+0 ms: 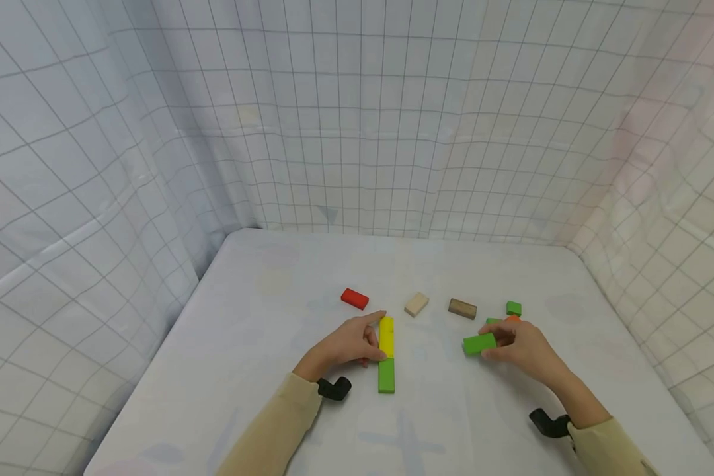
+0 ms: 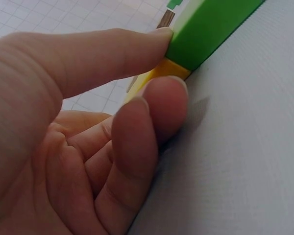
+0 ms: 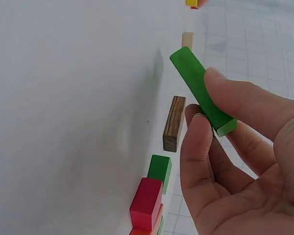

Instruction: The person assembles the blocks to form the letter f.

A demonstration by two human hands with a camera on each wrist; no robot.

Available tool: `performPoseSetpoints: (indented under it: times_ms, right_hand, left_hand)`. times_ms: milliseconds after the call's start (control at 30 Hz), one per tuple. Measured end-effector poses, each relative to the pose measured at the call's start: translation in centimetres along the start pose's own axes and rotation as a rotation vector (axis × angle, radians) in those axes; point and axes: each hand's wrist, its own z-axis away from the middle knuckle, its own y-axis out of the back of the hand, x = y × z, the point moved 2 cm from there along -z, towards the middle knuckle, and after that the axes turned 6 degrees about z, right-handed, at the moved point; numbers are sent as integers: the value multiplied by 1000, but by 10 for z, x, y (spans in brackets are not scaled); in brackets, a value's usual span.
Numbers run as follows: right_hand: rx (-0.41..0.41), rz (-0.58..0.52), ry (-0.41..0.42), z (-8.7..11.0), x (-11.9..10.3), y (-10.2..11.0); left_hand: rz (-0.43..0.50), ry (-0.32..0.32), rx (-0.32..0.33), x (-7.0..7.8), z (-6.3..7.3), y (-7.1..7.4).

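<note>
Pinched in the right hand (image 1: 525,347) is a green block (image 1: 478,344).

Head cam looks fwd & down from above, wide, on most of table (image 1: 262,277). L wrist cam: v. close to L hand (image 1: 350,342), tilted, low. R wrist cam: close, faces past R hand (image 1: 525,348) across table. Head & R wrist views share brown block (image 3: 174,122).

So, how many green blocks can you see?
4 visible: a held block in the right hand, an end block at the yellow strip's near end, a partly hidden block behind that hand's fingers, and a fourth block just beyond. The hands may hide more.
</note>
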Motion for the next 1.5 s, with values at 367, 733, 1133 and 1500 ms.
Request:
performPoseSetpoints:
  times_ms: [367,733,1133,1500]
  right_hand:
    - [5,-72,22,-16,-21,-5]
    - [-6,-143,10,-40,-43,-19]
    - [-13,-189,-29,-69,-67,-23]
    - [-37,-298,-88,-94,-83,-34]
  left_hand:
    - [2,-8,-3,1,1,-2]
    - [-11,-27,2,8,3,-3]
    - [-103,-28,17,10,3,3]
    - [-200,-45,68,12,12,-5]
